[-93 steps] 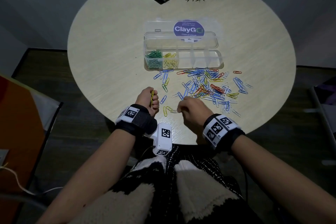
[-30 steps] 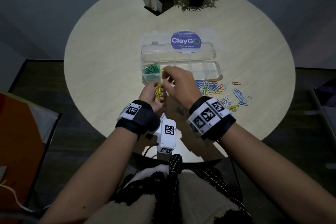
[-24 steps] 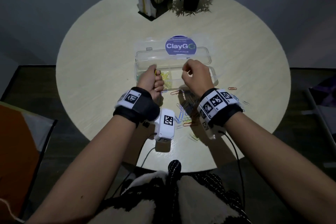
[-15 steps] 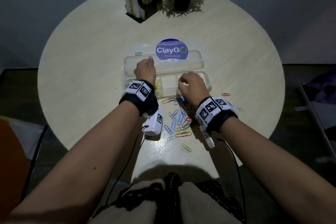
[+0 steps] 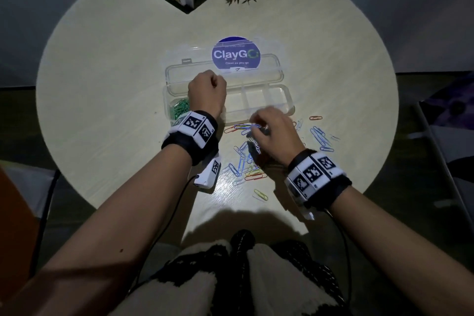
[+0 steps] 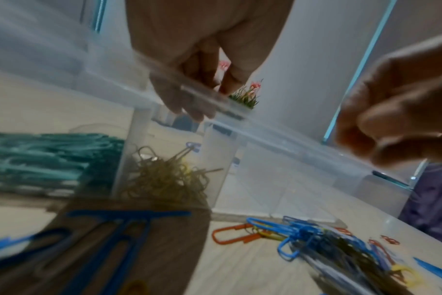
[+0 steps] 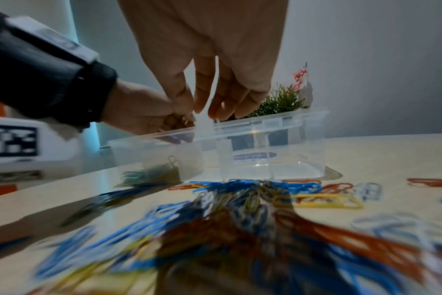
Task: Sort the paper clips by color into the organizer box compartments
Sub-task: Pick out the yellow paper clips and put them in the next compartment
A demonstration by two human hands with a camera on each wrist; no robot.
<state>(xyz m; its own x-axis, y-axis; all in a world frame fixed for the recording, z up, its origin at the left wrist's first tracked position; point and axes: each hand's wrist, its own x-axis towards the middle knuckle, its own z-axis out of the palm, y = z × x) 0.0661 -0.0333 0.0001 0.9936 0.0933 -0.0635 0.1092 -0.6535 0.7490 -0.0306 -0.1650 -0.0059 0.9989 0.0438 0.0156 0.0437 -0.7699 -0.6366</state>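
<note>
Yellow clips (image 6: pixel 164 177) now lie dropped in the box (image 5: pixel 269 95); left hand (image 5: pixel 206 92) fingers curled, right hand (image 5: pixel 272 131) unclear.

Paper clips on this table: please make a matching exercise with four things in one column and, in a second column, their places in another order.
Things
1. green paper clips
2. yellow paper clips
3. left hand
4. right hand

Places
A. over the loose pile on the table
B. leftmost compartment of the organizer box
C. over the organizer box
D. second compartment from the left

Pairs: 1-B, 2-D, 3-C, 4-A
</note>
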